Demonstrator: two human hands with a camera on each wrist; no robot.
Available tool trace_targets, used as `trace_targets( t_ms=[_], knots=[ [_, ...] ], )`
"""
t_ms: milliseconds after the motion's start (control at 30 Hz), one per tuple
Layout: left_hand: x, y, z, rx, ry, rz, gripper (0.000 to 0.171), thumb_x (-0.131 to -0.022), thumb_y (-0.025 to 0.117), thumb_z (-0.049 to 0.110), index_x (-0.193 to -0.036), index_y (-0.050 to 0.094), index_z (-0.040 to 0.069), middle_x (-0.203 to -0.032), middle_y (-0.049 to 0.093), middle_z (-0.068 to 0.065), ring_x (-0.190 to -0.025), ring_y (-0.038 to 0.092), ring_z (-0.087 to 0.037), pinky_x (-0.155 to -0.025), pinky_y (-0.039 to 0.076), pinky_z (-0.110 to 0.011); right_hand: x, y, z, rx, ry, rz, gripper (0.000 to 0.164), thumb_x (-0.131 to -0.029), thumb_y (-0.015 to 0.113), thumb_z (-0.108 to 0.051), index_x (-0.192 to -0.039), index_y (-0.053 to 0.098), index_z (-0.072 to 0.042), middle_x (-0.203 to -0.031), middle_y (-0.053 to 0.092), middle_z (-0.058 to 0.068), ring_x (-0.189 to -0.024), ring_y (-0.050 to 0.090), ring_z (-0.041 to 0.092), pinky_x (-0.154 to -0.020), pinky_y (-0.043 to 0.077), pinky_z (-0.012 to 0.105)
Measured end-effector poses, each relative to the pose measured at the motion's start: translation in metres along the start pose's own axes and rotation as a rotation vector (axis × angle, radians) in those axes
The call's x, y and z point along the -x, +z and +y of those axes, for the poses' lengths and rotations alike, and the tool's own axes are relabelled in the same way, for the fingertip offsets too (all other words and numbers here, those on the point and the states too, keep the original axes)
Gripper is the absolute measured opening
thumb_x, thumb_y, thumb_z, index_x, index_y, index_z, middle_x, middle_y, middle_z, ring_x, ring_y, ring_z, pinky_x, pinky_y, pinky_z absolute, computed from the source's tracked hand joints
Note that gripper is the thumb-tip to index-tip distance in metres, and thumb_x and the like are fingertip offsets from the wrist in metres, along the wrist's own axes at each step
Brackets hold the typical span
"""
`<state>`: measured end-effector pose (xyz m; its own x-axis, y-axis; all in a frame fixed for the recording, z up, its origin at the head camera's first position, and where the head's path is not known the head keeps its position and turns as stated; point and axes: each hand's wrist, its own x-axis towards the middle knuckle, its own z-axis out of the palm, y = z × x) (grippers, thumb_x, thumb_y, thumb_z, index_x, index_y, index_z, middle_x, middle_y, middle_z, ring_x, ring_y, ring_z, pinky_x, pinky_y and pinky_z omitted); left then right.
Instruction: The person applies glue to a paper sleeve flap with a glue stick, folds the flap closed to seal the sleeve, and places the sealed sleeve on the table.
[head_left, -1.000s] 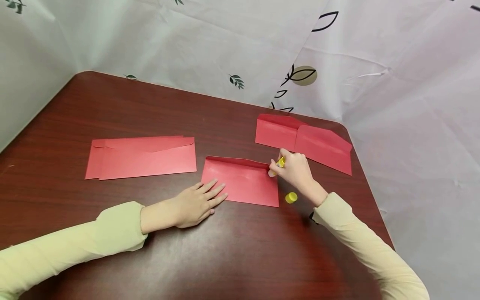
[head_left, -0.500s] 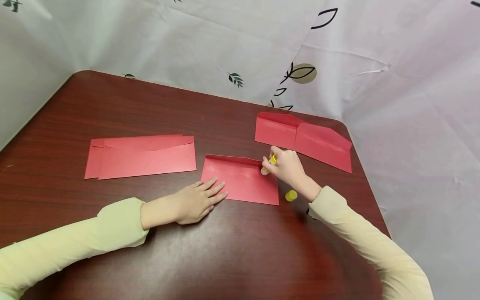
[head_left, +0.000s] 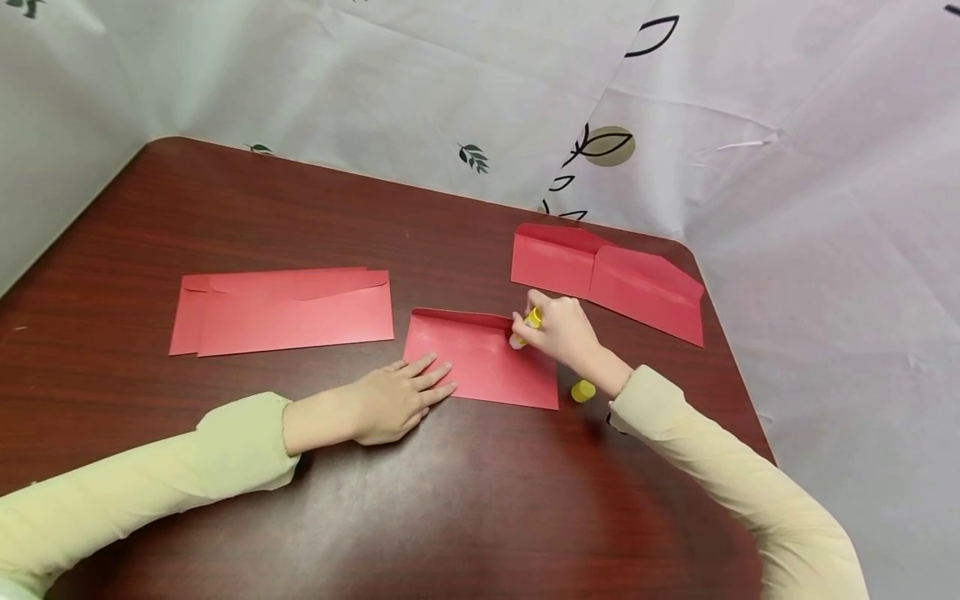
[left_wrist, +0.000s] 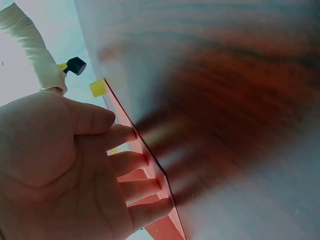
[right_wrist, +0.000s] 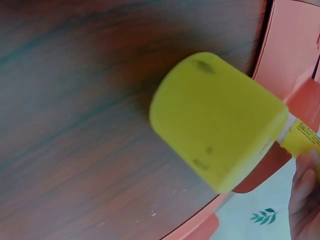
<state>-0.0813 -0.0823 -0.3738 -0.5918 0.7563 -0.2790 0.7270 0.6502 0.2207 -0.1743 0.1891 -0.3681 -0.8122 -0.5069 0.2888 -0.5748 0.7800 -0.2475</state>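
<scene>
A red envelope (head_left: 491,371) lies on the table in the head view, its flap raised along the far edge. The spread fingers of my left hand (head_left: 390,407) rest on its near left corner. My right hand (head_left: 567,337) grips a yellow glue stick (head_left: 533,318), tilted, over the envelope's upper right part close to the flap. Whether the tip touches the paper cannot be made out. Right of the envelope sits the yellow cap (head_left: 582,391), which looms large in the right wrist view, with the printed glue stick (right_wrist: 302,137) behind it.
Two overlapping red envelopes (head_left: 300,312) lie at the left of the dark wooden table (head_left: 390,517). Two more red envelopes (head_left: 645,292), flaps opened out, overlap at the back right near the table's edge. A patterned white curtain (head_left: 375,92) hangs behind.
My right hand has moved left along the envelope's flap side with the glue stick. The left hand stays in place on the envelope, and the cap has not moved.
</scene>
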Motion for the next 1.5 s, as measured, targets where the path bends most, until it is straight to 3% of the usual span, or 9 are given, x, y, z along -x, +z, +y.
trace_targets(
  t_ms=[1033, 1267, 1500],
  knots=[
    [0.002, 0.0, -0.001, 0.043, -0.022, 0.024, 0.048, -0.1, 0.043, 0.022, -0.148, 0.039, 0.014, -0.157, 0.031, -0.011, -0.146, 0.024, -0.035, -0.113, 0.031, -0.051, -0.031, 0.02, -0.035, -0.013, -0.084, 0.0, 0.022, -0.084, 0.064, -0.02, -0.07, 0.052, -0.008, -0.047, 0.048, 0.0, -0.039, 0.042, 0.01, -0.04, 0.032, 0.018],
    [0.003, 0.001, 0.0, 0.087, -0.019, -0.029, 0.057, -0.099, 0.048, 0.029, -0.151, 0.032, 0.014, -0.16, 0.021, -0.011, -0.149, 0.014, -0.036, -0.115, 0.025, -0.055, -0.034, 0.023, -0.039, -0.023, -0.081, 0.003, 0.021, -0.084, 0.065, -0.021, -0.071, 0.053, -0.008, -0.048, 0.05, -0.001, -0.04, 0.044, 0.01, -0.04, 0.035, 0.018],
    [0.006, 0.001, 0.0, 0.135, -0.013, -0.022, 0.064, -0.095, 0.054, 0.034, -0.151, 0.031, 0.013, -0.16, 0.019, -0.012, -0.149, 0.012, -0.036, -0.116, 0.022, -0.056, -0.039, 0.027, -0.045, -0.051, -0.09, 0.002, 0.022, -0.084, 0.064, -0.02, -0.07, 0.052, -0.008, -0.047, 0.048, -0.002, -0.039, 0.041, 0.009, -0.04, 0.032, 0.019]
  ],
)
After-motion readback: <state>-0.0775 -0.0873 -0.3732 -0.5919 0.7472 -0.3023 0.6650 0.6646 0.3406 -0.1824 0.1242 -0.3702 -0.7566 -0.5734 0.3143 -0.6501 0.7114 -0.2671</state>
